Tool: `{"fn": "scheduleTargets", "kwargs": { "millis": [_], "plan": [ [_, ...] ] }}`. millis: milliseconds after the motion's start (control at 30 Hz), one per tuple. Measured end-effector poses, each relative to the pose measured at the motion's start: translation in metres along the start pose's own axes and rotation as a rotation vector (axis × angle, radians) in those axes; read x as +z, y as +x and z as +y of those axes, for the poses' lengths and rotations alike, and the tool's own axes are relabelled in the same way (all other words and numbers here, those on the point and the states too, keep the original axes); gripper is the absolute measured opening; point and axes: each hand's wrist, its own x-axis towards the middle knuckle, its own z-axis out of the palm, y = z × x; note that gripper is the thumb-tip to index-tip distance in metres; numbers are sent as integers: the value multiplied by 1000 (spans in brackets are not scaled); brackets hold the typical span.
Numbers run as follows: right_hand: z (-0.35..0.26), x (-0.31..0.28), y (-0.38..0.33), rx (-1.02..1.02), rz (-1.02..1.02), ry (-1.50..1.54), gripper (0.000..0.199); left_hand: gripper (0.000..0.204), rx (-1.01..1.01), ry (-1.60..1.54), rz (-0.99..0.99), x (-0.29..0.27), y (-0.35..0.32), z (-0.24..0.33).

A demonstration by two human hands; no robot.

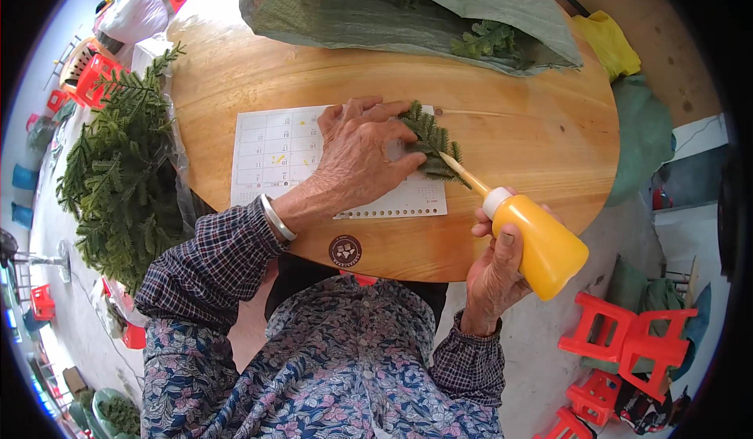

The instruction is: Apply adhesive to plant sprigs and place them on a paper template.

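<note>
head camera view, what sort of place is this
Probably a small workshop or workroom, though I can't be sure: a heap of green sprigs is left of the wooden table, an open sack with more greenery lies on it, and red plastic stools stand nearby.

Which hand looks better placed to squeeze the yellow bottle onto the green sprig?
Probably the right: the right hand grips the yellow bottle, its nozzle pointing at the green sprig. The left hand lies over the paper, fingers at the sprig's edge, seemingly better suited to steadying it.
</note>
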Motion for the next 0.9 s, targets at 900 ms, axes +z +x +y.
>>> {"fn": "scheduleTargets", "kwargs": {
  "millis": [900],
  "plan": [
    [-16,-18,-2,39,58,15,48,18,-12,13,-41,-3,-1,-2]
  ]
}}
